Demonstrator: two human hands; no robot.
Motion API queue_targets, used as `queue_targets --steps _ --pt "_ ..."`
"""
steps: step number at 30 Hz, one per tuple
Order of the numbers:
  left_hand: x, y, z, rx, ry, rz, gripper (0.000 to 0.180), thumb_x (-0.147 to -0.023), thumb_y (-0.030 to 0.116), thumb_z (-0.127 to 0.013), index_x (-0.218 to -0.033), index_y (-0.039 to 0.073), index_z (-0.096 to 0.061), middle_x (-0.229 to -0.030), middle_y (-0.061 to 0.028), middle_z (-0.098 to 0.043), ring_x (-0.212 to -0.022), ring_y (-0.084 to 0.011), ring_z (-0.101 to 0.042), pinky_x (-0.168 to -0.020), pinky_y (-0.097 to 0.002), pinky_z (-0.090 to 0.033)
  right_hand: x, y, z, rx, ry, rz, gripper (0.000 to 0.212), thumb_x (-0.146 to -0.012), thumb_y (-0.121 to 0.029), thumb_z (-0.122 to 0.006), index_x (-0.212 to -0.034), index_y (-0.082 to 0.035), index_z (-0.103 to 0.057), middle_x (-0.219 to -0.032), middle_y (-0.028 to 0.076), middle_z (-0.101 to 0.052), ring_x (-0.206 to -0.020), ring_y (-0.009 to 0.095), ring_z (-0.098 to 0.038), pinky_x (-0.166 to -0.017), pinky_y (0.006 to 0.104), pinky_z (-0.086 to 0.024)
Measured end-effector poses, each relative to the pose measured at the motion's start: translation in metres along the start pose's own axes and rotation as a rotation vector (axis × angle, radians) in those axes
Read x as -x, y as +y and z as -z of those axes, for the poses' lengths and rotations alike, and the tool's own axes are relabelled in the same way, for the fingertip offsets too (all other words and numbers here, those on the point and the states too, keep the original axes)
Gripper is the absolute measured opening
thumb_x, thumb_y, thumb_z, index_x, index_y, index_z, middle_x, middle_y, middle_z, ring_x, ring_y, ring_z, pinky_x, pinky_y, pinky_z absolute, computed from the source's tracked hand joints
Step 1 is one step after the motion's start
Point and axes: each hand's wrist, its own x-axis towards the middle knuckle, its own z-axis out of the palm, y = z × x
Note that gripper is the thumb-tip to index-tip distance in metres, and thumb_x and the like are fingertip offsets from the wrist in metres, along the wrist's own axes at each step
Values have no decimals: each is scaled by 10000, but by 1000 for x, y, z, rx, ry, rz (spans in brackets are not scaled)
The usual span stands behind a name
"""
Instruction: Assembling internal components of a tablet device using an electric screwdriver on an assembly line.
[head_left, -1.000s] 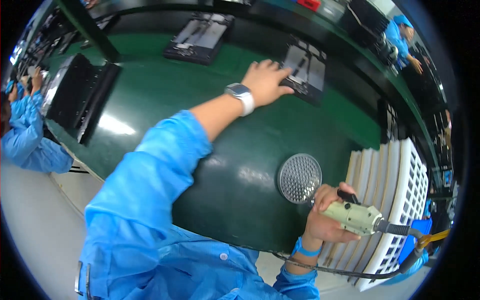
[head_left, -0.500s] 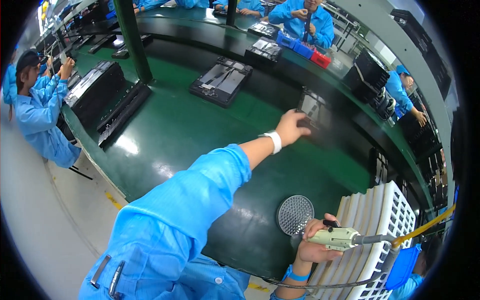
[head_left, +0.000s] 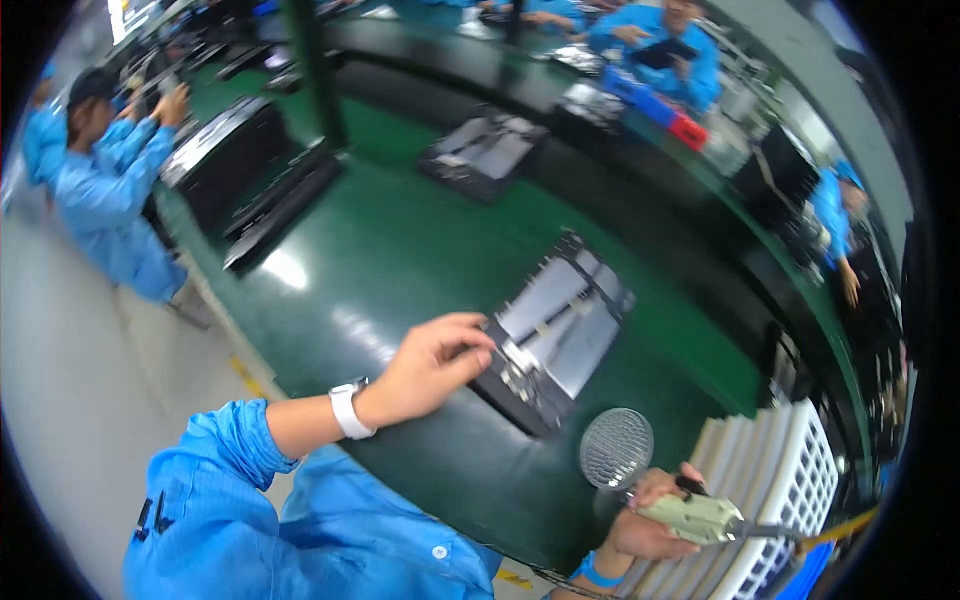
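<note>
Cataloguing, on a green table: one flat black device with grey panels, lying open-faced near the middle, angled, just left of a round dimpled disc. At its near left edge, left grip: partly open, fingers curled, thumb parted from forefinger, nothing seen between; cannot tell, for blur, whether touching the device. On that wrist, a watch with white band. At lower right, right grip: closed around a pale green tool with black lever and grey cable, nose toward the disc; cannot tell whether joined to it. On that wrist, a blue band. Beside the tool, a row of white slatted racks. Farther back, a second black device, well apart from the first. At far left, a black block-like stack and a seated co-worker in blue.
</note>
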Motion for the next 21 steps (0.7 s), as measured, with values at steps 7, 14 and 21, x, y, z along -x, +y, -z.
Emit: queue_targets --steps 7,14,21 --pt "9 60 111 -1049 146 -233 413 -874 120 -691 -1262 14 -597 -1014 -176 -692 -734 -261 -673 -692 -331 -542 -6 2 -7 44 -44 33 1008 -851 -825 -359 -1247 97 -463 -611 38 -469 -491 116 -395 -499 239 -322" --pt "-6 51 261 -1713 184 -251 528 -873 273 -687 -1300 -9 -553 -1315 -199 -547 -1164 -359 -516 -986 -413 -458 -1 0 -11 45 -53 48 978 -874 -802 -350 -1245 95 -469 -610 36 -465 -492 114 -386 -485 234 -305" --pt "-17 58 227 -1493 72 -229 487 -881 367 -694 -1171 -21 -645 -1225 -193 -614 -1093 -349 -578 -964 -399 -470 -5 5 -5 9 -90 47 979 -876 -804 -336 -1239 94 -473 -606 34 -461 -491 113 -387 -483 229 -302"
